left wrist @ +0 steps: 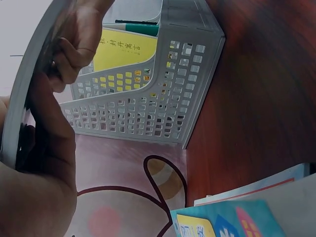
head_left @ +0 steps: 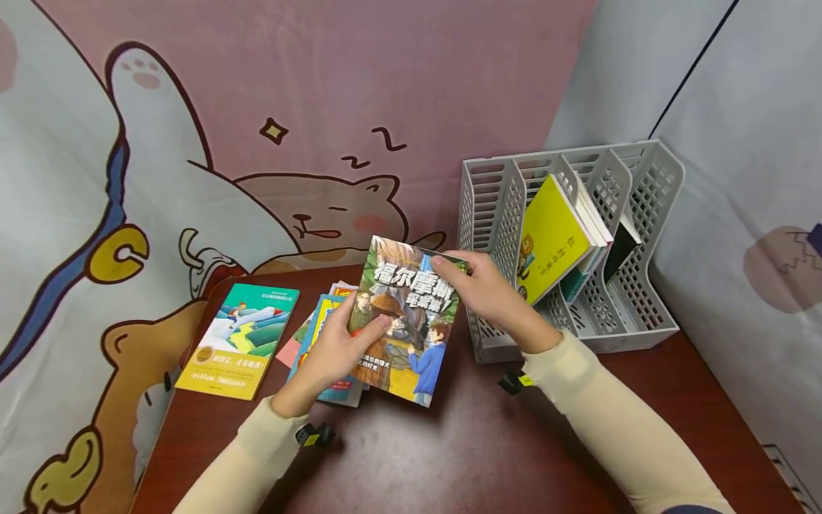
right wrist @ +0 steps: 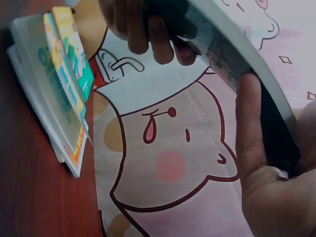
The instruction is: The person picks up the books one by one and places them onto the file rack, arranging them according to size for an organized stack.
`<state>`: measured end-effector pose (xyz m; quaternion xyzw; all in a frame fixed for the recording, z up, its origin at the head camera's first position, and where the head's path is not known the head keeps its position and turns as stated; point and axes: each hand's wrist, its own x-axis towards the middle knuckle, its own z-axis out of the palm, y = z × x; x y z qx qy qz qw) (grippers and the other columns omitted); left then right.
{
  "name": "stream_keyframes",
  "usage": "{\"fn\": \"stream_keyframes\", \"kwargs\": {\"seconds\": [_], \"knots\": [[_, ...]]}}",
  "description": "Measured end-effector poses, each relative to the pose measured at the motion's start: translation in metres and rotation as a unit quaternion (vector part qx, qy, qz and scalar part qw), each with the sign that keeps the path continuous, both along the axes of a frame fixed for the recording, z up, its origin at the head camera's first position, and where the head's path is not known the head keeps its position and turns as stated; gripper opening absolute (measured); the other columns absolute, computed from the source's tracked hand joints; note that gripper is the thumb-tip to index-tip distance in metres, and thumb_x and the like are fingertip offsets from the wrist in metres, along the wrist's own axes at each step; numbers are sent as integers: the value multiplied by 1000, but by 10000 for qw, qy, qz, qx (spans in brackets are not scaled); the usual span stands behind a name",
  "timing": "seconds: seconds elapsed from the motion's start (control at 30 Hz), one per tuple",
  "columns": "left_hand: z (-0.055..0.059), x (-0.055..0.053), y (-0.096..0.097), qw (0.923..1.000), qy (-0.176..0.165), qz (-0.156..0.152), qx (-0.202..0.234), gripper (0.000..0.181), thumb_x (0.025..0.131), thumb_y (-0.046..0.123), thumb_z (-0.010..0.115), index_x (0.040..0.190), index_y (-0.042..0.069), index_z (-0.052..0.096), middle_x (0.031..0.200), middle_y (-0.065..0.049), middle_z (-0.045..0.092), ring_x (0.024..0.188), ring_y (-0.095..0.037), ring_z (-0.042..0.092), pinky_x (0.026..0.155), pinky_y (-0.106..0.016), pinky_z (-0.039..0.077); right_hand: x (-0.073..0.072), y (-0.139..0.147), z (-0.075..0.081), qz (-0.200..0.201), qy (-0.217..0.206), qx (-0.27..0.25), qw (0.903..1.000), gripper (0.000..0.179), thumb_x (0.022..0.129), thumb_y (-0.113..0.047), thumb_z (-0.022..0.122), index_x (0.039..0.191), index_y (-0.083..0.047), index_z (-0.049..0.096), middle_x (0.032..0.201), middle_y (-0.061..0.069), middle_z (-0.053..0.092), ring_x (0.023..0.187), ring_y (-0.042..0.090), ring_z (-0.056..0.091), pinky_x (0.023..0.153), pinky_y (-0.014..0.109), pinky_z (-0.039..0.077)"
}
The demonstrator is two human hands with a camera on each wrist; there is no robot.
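Together, left hand (head_left: 335,350) and right hand (head_left: 488,291) grip the book (head_left: 414,332) between them — left edge, upper-right corner.

2 sleeves (head_left: 619,414), plain cream; 2 wrist cameras (head_left: 510,383), black, yellow markings (head_left: 526,380)

A reddish-brown table (head_left: 462,457), a gray book rack (head_left: 610,189) and a cartoon-print backdrop (head_left: 417,86) mark what appears a study corner.

head: above, forward-down, wide | left wrist: close, sideways | right wrist: close, sideways | head+left share rack (head_left: 616,343)
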<state>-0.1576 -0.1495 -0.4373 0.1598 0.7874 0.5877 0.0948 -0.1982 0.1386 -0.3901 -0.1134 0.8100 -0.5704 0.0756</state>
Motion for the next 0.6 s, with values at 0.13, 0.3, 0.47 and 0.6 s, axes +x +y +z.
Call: {"fn": "stream_keyframes", "kwargs": {"seconds": [0.13, 0.3, 0.47, 0.6], "knots": [[0, -1, 2, 9999, -100, -129, 19, 57, 109, 40, 72, 161, 30, 50, 120, -9, 75, 94, -22, 80, 82, -36, 67, 8, 5, 1, -114, 421, 229, 9988, 44, 116, -43, 57, 148, -15, 71, 95, 2, 73, 79, 9, 61, 80, 38, 59], [1, -6, 13, 9996, -101, -270, 35, 49, 109, 42, 71, 153, 28, 56, 114, -8, 73, 94, -23, 78, 79, -36, 66, 19, 15, 10, -246, 886, 102, 9957, 33, 116, -40, 58, 132, -19, 78, 54, -5, 29, 39, 13, 22, 39, 31, 27], [-1, -11, 26, 9992, 56, -406, 26, 33, 117, 40, 55, 139, 15, 61, 94, -12, 62, 74, -24, 70, 64, -37, 63, 29, 33, 24, -521, 1582, 9, 9860, 27, 116, -32, 59, 113, -13, 78, 58, -5, 34, 40, 12, 29, 41, 30, 31], [-5, -15, 38, 9994, -165, -207, 216, 42, 121, 46, 38, 127, 11, 61, 85, -16, 65, 62, -34, 70, 56, -48, 63, 35, 55, 37, -1019, 2173, -62, 9707, 30, 116, -24, 60, 96, -5, 72, 65, -4, 40, 51, 11, 37, 50, 28, 36]]}}
